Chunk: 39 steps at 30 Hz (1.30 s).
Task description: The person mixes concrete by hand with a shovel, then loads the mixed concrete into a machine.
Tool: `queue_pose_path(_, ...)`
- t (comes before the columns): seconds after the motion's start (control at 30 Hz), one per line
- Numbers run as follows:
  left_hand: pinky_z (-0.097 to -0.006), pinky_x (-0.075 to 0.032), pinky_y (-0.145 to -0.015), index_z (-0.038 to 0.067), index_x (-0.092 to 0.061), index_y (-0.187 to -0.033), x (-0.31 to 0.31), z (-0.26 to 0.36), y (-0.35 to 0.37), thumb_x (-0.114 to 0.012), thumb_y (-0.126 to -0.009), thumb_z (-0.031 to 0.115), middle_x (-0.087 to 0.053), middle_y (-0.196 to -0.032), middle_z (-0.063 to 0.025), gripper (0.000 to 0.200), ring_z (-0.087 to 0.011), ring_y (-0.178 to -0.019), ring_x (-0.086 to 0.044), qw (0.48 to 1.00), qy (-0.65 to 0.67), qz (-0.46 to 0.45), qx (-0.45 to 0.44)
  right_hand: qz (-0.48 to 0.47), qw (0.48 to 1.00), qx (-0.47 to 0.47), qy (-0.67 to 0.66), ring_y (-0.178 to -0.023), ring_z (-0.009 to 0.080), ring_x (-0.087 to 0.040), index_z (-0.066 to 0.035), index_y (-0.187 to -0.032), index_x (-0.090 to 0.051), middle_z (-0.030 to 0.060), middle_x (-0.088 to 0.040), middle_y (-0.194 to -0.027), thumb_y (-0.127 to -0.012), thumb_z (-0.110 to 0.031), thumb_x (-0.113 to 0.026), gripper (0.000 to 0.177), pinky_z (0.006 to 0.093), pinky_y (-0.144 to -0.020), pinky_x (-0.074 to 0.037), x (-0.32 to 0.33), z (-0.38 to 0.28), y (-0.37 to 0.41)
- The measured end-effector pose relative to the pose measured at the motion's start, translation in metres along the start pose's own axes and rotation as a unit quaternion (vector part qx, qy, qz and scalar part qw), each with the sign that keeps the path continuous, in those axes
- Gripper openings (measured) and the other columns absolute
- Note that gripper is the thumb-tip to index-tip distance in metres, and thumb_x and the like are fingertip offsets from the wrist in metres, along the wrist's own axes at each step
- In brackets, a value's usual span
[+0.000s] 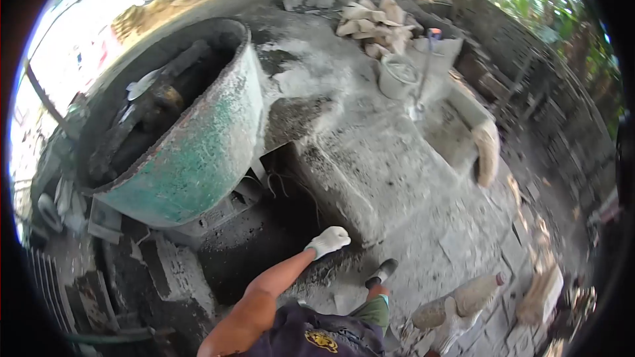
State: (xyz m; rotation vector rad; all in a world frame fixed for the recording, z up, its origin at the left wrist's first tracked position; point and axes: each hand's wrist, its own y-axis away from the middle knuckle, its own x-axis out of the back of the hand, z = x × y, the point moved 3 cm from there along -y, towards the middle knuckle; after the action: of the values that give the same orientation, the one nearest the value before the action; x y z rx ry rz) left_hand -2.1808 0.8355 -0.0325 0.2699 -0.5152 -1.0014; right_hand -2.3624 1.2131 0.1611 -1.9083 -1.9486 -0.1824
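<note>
My left hand (331, 241), in a white glove, is closed in a fist above the edge of a dark pit (264, 231), with nothing visible in it. At the lower right, my right hand (456, 329), in a pale glove, is wrapped round a dusty bottle (477, 293) lying sideways with its reddish neck pointing right. Only a little of the right wrist shows at the bottom edge. A large round green metal tub (198, 158) stands left of the pit, with a dirty shaft and blades inside.
A raised concrete block (344, 192) borders the pit. Farther back are a grey bucket (398, 77), a long-handled tool (426, 66), a heap of pale sacks (380, 23) and a trough (476, 111). Debris (549, 277) lies on the right, and my shoe (382, 272) is on the dusty floor.
</note>
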Motion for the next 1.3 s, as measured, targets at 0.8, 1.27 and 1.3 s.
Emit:
queue_pose_path(0.8, -0.0348, -0.052, -0.057, -0.002, -0.075, -0.090, 0.100, 0.167, -0.277, -0.069, -0.090, 0.024, -0.070, -0.073, -0.0080, 0.026, -0.0158, -0.064, -0.066, 0.948, 0.163, 0.154, 0.227, -0.322, 0.940, 0.109, -0.019, -0.121, 0.0277, -0.060, 0.003, -0.147, -0.046, 0.0171, -0.060, -0.137, -0.061, -0.011, -0.095, 0.101, 0.0409, -0.105, -0.049, -0.517, -0.254, -0.521)
queue_pose_path(1.27, -0.0310, -0.050, -0.061, -0.005, -0.074, -0.099, 0.403, 0.304, -0.407, -0.070, -0.089, 0.026, -0.070, -0.076, -0.0058, 0.033, -0.0119, -0.066, -0.063, 0.871, 0.243, 0.362, 0.228, -0.424, 0.879, 0.209, -0.067, -0.124, 0.0294, -0.061, 0.002, -0.147, -0.047, 0.0187, -0.061, -0.137, -0.059, -0.018, -0.098, 0.103, 0.0427, -0.107, -0.048, -0.824, -0.452, -0.630)
queue_pose_path(1.3, -0.0309, -0.050, -0.060, -0.005, -0.074, -0.099, 0.402, 0.303, -0.399, -0.070, -0.089, 0.026, -0.070, -0.076, -0.0055, 0.033, -0.0112, -0.066, -0.063, 0.853, 0.250, 0.394, 0.234, -0.442, 0.881, 0.145, -0.083, -0.125, 0.0279, -0.061, 0.001, -0.147, -0.047, 0.0173, -0.061, -0.138, -0.059, -0.016, -0.097, 0.103, 0.0420, -0.108, -0.048, -0.851, -0.472, -0.622)
